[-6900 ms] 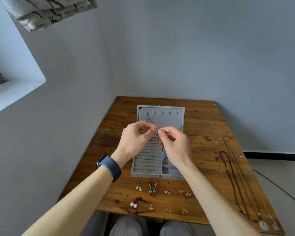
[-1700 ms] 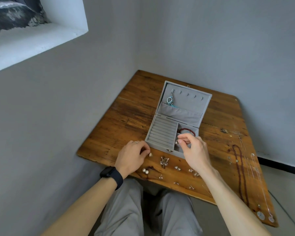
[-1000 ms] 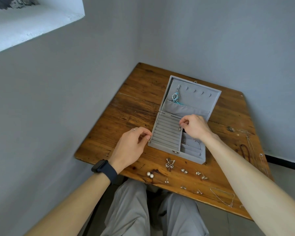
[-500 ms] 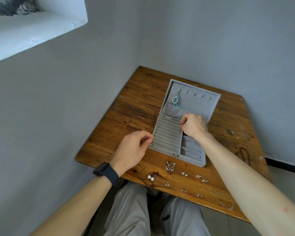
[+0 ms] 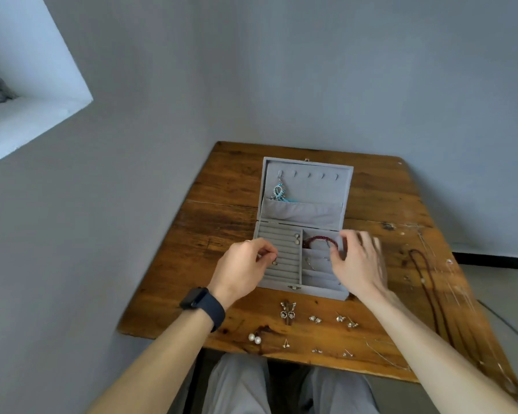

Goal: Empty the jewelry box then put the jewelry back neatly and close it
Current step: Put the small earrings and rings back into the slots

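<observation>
1. Jewelry box [image 5: 304,231], grey, open on wooden table [image 5: 222,210]; lid [image 5: 307,191] propped upright at far side, tray toward the viewer.
2. Turquoise pendant [image 5: 278,192] hung from leftmost lid hook, lower end tucked into lid pocket.
3. Left half of tray: ridged ring rolls, two small earrings [image 5: 296,238] seated near the divider.
4. Right half: dark red bracelet [image 5: 320,242] in the far compartment; thin silvery piece in the next one, too small to identify.
5. Left hand [image 5: 242,268] at tray's left edge, thumb and forefinger pinched on a tiny earring [image 5: 274,262] over the ring rolls. Dark watch [image 5: 204,306] on that wrist.
6. Right hand [image 5: 358,262] over tray's right edge, fingers spread and loose, motion-blurred; nothing seen in its grasp.
7. Loose on table just in front of box: heart-drop earrings [image 5: 287,311], pearl studs [image 5: 254,338], several small stud pairs in two rows.
8. Long dark beaded necklace [image 5: 428,288] and thin chains stretched along table's right side, well apart from box.
</observation>
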A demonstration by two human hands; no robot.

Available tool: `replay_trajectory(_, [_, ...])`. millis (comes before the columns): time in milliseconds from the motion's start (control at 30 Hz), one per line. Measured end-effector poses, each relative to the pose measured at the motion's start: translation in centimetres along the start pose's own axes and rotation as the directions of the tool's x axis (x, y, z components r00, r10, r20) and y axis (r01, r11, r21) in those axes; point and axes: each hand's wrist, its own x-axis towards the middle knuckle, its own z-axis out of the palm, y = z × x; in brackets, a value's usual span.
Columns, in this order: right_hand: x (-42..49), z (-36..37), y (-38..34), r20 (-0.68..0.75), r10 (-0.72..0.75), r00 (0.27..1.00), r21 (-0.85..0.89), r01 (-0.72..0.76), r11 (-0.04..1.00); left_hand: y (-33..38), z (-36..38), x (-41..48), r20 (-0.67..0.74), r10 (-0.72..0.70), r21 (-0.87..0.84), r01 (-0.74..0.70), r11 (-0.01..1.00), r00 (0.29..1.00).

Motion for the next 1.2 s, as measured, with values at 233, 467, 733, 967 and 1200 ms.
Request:
replay_trajectory(233, [-1.3, 1.3, 1.5, 0.030, 0.009, 0.999, 0.069, -0.011, 0.998, 1.6, 2.5, 4.9, 0.167, -0.055, 0.083, 0.041, 0.996, 0.985])
replay_trajectory(467, [-1.3, 1.9, 1.7, 0.017, -0.005, 1.000, 0.107, 0.003, 0.994, 2.5, 3.2, 9.1, 0.143, -0.111, 0.195, 0.082, 0.977, 0.984])
replay_trajectory(733, [-1.6, 2.1, 2.0, -0.013, -0.004, 1.000, 0.122, 0.005, 0.993, 2.0, 3.8, 10.9, 0.178, -0.171, 0.231, 0.127, 0.965, 0.969])
replay_trajectory(967, [-1.6, 2.2, 2.1, -0.035, -0.020, 0.999, 0.122, 0.024, 0.992, 2.4, 4.1, 11.5, 0.177, -0.165, 0.257, 0.116, 0.959, 0.970])
replay_trajectory(1200, [-1.6, 2.2, 2.1, -0.010, -0.005, 1.000, 0.127, 0.006, 0.992, 2.3, 4.7, 11.4, 0.085, -0.180, 0.304, 0.147, 0.941, 0.980])
